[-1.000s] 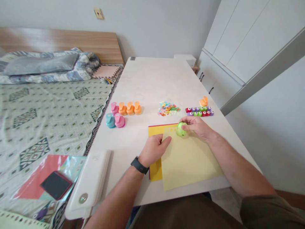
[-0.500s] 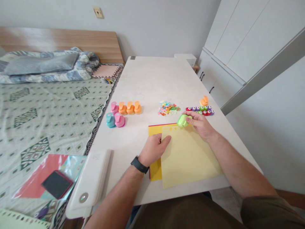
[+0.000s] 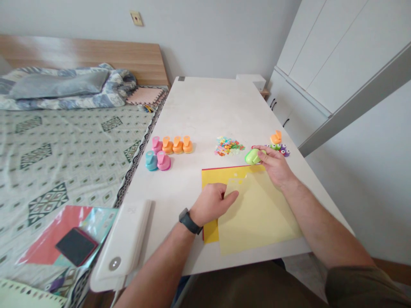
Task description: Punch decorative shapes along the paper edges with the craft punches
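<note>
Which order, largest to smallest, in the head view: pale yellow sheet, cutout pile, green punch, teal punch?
1. Pale yellow sheet
2. Pile of paper cutouts
3. Green craft punch and teal craft punch: they look alike in size, and the right hand partly covers the green one, so unranked.

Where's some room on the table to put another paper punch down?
Try the white tabletop beyond the paper shapes, or the patch between the orange punches and the yellow card. It's crowded by the right hand, at the small punches.
</note>
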{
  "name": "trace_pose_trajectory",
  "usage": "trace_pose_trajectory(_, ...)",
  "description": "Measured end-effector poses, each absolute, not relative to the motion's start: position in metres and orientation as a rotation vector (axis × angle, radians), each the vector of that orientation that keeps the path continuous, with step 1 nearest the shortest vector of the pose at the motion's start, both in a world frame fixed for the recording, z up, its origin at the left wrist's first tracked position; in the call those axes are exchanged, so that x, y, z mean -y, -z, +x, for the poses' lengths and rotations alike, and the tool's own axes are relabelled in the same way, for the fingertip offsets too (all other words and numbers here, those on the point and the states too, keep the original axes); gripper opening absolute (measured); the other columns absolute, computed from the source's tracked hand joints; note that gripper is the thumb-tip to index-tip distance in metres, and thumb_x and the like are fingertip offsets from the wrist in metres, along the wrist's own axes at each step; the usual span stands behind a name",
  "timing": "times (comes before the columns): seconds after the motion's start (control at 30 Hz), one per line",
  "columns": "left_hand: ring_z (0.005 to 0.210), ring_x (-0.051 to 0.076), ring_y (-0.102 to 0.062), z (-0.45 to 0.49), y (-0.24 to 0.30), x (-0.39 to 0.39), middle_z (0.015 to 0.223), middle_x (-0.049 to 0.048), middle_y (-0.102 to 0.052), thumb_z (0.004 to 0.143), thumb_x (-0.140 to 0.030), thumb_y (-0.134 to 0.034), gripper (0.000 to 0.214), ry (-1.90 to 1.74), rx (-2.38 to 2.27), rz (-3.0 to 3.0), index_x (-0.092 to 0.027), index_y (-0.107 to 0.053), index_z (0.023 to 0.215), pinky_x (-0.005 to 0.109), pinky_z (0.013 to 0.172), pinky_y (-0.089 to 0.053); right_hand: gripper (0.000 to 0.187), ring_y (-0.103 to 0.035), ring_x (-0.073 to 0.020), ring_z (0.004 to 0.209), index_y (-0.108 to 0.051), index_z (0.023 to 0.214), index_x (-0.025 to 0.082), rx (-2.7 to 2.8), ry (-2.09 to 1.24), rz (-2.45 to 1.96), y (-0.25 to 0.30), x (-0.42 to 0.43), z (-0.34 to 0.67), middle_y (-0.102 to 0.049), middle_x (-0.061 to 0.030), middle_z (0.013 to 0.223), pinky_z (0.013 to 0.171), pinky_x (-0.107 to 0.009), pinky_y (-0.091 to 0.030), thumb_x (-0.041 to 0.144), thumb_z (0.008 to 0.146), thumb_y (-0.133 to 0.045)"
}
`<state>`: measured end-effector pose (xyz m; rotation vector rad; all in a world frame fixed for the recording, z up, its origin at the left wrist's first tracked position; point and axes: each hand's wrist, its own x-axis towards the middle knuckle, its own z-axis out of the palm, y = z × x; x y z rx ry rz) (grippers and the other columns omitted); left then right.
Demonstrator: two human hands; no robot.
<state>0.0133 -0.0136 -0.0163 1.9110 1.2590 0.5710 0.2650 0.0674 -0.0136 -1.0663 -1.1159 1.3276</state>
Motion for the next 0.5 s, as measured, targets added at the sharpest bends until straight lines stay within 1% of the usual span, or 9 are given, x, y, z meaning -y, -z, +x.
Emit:
trace_pose_trajectory(0.1,0.053,0.008,-0.029,0.014,0.018,0.014,0.056,-0.0047,-0.035,0.095,-0.048,-0.057,0.051,-0.598,-1.206,2.044,-0.018,-0.037,0.059,0.029,0.054,-0.019,0.033,-0.069,-0.0209,0.088,-0.074,0.106,0.023,1.152,-1.367,-1.071,0.007,-0.067,0.262,-0.076,-0.0050,0.097,0.080,-0.033,-0.053,0.045,0.082,-0.080)
trace_pose_trajectory(0.2,0.052,0.008,-0.028,0.013,0.019,0.015,0.055,-0.0050,-0.035,0.095,-0.045,-0.058,0.050,-0.617,-1.152,2.091,-0.018,-0.037,0.059,0.030,0.055,-0.019,0.029,-0.067,-0.0191,0.088,-0.075,0.098,0.022,1.212,-1.464,-1.088,-0.004,-0.068,0.257,-0.075,-0.0054,0.098,0.078,-0.030,-0.052,0.047,0.084,-0.078)
trace_pose_trajectory(0.33,0.053,0.008,-0.031,0.012,0.018,0.016,0.056,-0.0044,-0.038,0.096,-0.043,-0.058,0.049,-0.597,-1.101,2.110,-0.017,-0.038,0.059,0.029,0.056,-0.021,0.036,-0.067,-0.0181,0.083,-0.073,0.092,0.019,1.365,-1.676,-1.162,-0.017,-0.068,0.247,-0.075,-0.0063,0.094,0.075,-0.029,-0.051,0.055,0.086,-0.073)
trace_pose_trajectory(0.43,0.054,0.009,-0.031,0.012,0.017,0.015,0.056,-0.0042,-0.038,0.096,-0.042,-0.057,0.048,-0.582,-1.087,2.124,-0.017,-0.039,0.060,0.030,0.057,-0.021,0.042,-0.066,-0.0183,0.076,-0.072,0.089,0.017,1.507,-1.867,-1.253,-0.018,-0.071,0.238,-0.074,-0.0068,0.087,0.070,-0.030,-0.051,0.058,0.083,-0.075)
trace_pose_trajectory(0.5,0.053,0.009,-0.030,0.012,0.018,0.015,0.055,-0.0044,-0.037,0.096,-0.041,-0.057,0.048,-0.579,-1.097,2.124,-0.017,-0.038,0.060,0.030,0.057,-0.020,0.043,-0.066,-0.0185,0.077,-0.072,0.089,0.017,1.521,-1.844,-1.260,-0.013,-0.078,0.232,-0.074,-0.0065,0.086,0.071,-0.030,-0.051,0.059,0.080,-0.077)
